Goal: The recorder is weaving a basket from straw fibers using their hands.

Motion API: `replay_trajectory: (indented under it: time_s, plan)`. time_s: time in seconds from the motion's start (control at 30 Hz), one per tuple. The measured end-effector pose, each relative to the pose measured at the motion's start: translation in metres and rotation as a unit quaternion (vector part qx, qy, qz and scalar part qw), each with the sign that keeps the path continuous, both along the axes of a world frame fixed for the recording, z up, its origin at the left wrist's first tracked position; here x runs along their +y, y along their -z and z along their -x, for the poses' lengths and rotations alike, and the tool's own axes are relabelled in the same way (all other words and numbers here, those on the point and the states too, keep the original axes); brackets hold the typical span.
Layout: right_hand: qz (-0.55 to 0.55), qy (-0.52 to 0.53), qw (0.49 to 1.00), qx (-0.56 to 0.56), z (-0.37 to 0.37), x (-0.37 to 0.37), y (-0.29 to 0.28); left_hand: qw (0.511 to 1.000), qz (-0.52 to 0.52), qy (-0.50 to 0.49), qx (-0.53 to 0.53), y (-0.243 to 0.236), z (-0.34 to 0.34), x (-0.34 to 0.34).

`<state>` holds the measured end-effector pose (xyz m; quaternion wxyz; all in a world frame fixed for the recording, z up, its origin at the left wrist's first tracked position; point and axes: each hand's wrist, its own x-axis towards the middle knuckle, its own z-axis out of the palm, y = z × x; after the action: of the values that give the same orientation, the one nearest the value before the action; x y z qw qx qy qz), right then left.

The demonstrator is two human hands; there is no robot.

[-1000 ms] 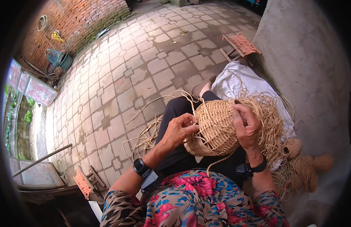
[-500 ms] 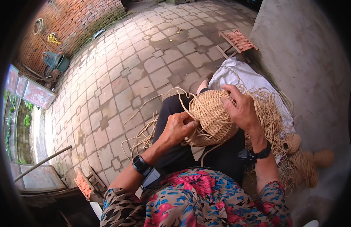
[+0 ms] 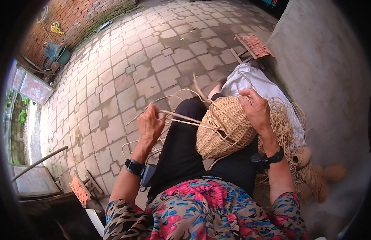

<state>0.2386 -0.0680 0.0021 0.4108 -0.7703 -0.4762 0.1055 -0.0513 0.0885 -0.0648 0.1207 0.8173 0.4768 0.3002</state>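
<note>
A woven straw-coloured basket [image 3: 225, 134] lies tilted on my lap, its side facing up. My right hand [image 3: 255, 110] grips its far right edge, thumb on the outside and fingers curled over the rim. Out to the left, my left hand [image 3: 151, 122] is closed on straw cords [image 3: 181, 119] that run taut from the basket's left side. A dark gap shows in the weave where those cords meet it. More loose cord ends [image 3: 199, 90] stick up past my left knee.
A heap of loose cord [image 3: 279, 120] lies on a white sack [image 3: 249, 80] at my right, with cord balls [image 3: 301, 156] beside it. Low stools with orange webbing stand far right [image 3: 255, 46] and near left [image 3: 79, 190]. A concrete wall [image 3: 325, 80] rises on the right.
My left hand has moved left, away from the basket, drawing the cords out taut. The basket has turned slightly under my right hand, which keeps its hold on the edge.
</note>
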Motion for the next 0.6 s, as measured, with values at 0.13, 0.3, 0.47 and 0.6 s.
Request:
replay_trajectory:
  time_s: [0.13, 0.3, 0.47, 0.6]
  plan:
    - [0.007, -0.015, 0.999, 0.036, 0.003, 0.004, 0.001, 0.982, 0.139, -0.130, -0.010, 0.082, 0.106, 0.066]
    - [0.000, -0.017, 0.996, 0.084, -0.007, -0.003, 0.003, 0.832, 0.417, -0.210, -0.300, 0.100, 0.177, 0.095]
    - [-0.014, -0.029, 0.997, 0.064, -0.009, -0.004, 0.006, 0.714, 0.567, -0.147, -0.384, 0.084, 0.124, 0.063]
    - [-0.016, -0.033, 0.996, 0.077, -0.002, -0.004, 0.000, 0.869, 0.468, -0.131, -0.098, 0.077, 0.068, 0.043]
